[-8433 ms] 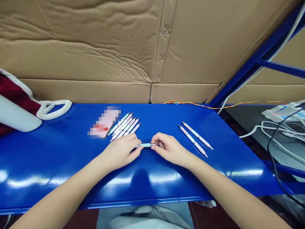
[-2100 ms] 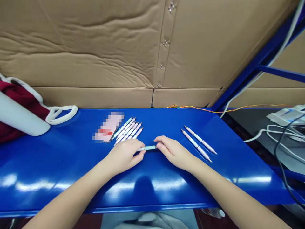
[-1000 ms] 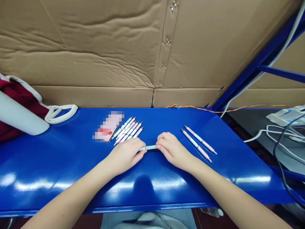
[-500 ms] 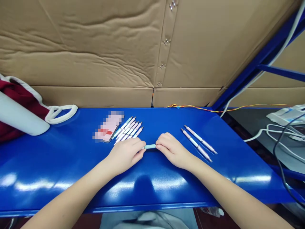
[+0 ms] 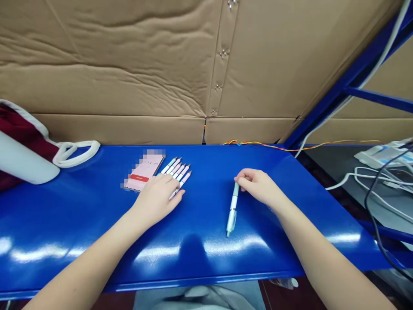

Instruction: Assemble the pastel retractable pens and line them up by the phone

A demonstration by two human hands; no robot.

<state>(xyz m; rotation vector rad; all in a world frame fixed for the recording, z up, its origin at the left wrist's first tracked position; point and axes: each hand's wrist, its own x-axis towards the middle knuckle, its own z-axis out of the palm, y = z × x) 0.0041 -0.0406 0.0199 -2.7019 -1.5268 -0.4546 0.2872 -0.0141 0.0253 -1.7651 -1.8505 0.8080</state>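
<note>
Right hand (image 5: pixel 254 184) pinches mint-and-white pen (image 5: pixel 232 206) by tip end, over worktop (image 5: pixel 203 211). Pen likely light, stiff, slick; mid-barrel surest hold. Left hand (image 5: pixel 158 193) over pen cluster (image 5: pixel 185 171); grip unclear.

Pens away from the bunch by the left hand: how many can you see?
1: the mint-and-white pen, one end in the right hand's fingers. Others may be hidden behind that hand and forearm.

Bright, white glare streaks on blue table (image 5: pixel 206 211), dark shadow between
</note>
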